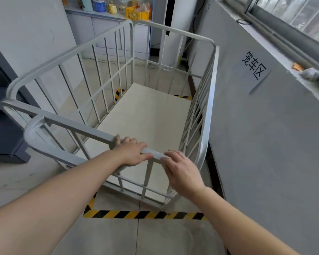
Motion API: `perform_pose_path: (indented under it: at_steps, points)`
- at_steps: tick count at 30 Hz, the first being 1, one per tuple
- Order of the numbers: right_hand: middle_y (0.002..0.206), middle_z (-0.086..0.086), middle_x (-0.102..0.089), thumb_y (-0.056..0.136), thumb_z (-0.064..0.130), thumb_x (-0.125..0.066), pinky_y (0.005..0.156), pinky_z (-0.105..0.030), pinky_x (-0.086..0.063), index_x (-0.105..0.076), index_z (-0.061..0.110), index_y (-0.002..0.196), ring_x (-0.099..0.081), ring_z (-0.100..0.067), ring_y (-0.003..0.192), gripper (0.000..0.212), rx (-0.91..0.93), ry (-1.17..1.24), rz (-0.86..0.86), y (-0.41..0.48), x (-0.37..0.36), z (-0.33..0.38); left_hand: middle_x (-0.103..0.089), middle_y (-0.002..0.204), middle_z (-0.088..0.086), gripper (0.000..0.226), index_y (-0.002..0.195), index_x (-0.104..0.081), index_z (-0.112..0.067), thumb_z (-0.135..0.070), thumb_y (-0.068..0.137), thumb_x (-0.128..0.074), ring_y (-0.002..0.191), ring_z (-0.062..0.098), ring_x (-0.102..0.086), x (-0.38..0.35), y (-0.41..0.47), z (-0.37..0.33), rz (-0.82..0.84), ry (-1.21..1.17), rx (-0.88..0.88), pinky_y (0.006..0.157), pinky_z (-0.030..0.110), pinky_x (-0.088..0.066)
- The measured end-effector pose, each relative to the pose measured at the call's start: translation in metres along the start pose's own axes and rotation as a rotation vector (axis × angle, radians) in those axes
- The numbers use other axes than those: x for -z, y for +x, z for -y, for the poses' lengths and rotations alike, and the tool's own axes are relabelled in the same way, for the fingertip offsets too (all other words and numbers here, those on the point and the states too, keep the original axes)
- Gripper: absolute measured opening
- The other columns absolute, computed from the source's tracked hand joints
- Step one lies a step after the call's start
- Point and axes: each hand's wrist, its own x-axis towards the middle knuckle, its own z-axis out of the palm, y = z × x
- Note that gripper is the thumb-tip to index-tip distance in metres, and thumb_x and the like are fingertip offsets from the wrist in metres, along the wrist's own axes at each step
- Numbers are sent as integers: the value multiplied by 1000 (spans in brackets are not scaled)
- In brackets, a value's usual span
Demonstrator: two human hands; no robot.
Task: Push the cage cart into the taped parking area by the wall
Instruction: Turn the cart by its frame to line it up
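Observation:
The grey metal cage cart [107, 83] with a pale board floor stands alongside the grey wall [265, 144] on the right. Yellow-and-black tape [144, 214] runs across the floor just behind the cart's near end, and more tape shows beyond its far end. The cart sits between these tape lines. My left hand [132, 152] is wrapped over the near top rail. My right hand [182, 172] rests on the same rail just to the right, fingers laid over it and loosely spread.
A paper sign [254, 66] with black characters is stuck on the wall above the cart. A dark blue cabinet [6, 126] stands at the left. A shelf with bottles and a yellow crate [134, 12] lies beyond the cart. A window ledge runs at top right.

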Motion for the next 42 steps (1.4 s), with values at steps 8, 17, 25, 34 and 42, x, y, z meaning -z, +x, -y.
perform_pose_path:
  at_steps: [8, 17, 25, 34, 42]
  points:
    - [144, -4, -44, 99, 36, -35, 114, -37, -24, -53, 17, 128, -27, -21, 141, 39, -188, -135, 220, 18, 16, -108, -39, 140, 14, 73, 133, -40, -25, -77, 84, -24, 137, 34, -25, -2, 3, -5, 39, 46, 100, 111, 66, 2]
    - [158, 0, -22, 100, 41, -28, 119, -36, -11, -45, 24, 138, -8, -15, 147, 45, -117, -248, 483, 45, 29, -139, -42, 144, 9, 76, 137, -39, -26, -78, 82, -30, 138, 31, -26, 23, 19, -9, 302, 49, 100, 106, 65, -7]
    - [159, -1, -18, 96, 54, -31, 119, -35, -3, -40, 25, 142, -1, -14, 148, 55, 25, -380, 643, 67, 43, -158, -55, 130, 3, 41, 128, -54, -17, -41, 97, -43, 110, 19, -49, 34, 24, -27, 356, -138, -111, 90, 31, -32]
    - [145, 1, -44, 88, 70, -27, 117, -36, -10, -48, 28, 135, -19, -17, 144, 66, 262, -391, 689, 94, 47, -189, -60, 114, -5, 89, 108, -67, -36, -97, 59, -23, 113, 16, -51, 11, 29, -38, 222, -50, 42, 94, 41, -26]
    - [126, -2, -54, 89, 68, -30, 111, -34, -19, -56, 30, 123, -36, -23, 126, 57, 403, -366, 649, 99, 42, -201, -62, 104, -16, 75, 85, -70, -46, -99, 45, -33, 113, 9, -41, -1, 30, -33, 115, -203, 137, 104, 39, -23]
